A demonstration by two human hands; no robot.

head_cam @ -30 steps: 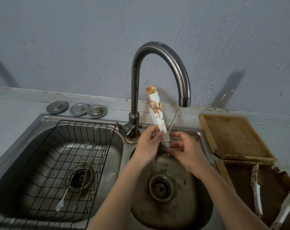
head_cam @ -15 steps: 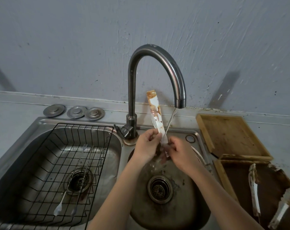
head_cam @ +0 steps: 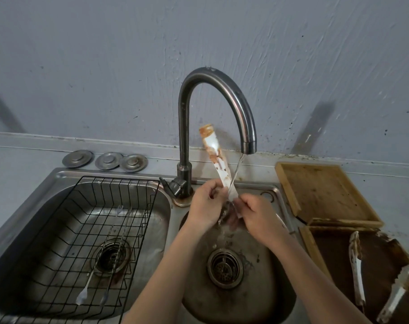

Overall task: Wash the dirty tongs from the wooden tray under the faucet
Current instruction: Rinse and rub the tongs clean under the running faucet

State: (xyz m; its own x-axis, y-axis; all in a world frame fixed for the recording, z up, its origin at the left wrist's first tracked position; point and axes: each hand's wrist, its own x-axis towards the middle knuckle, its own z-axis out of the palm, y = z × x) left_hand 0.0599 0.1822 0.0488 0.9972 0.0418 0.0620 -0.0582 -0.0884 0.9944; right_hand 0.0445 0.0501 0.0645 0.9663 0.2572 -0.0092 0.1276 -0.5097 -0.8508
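White tongs smeared with brown sauce point up and away between my hands, over the right sink basin. My left hand grips their lower part from the left. My right hand closes on the bottom end from the right. Water runs from the curved faucet in a thin stream onto the tongs and my fingers. Another dirty pair of white tongs lies open in the dark wooden tray at the lower right.
A black wire rack sits in the left basin with thin utensils in it. A light wooden tray stands right of the faucet. Three metal caps lie on the back ledge. The grey wall is close behind.
The tongs stay upright under the stream while my hands shift slightly along their lower end. My view has tilted down a little, so the faucet sits lower.
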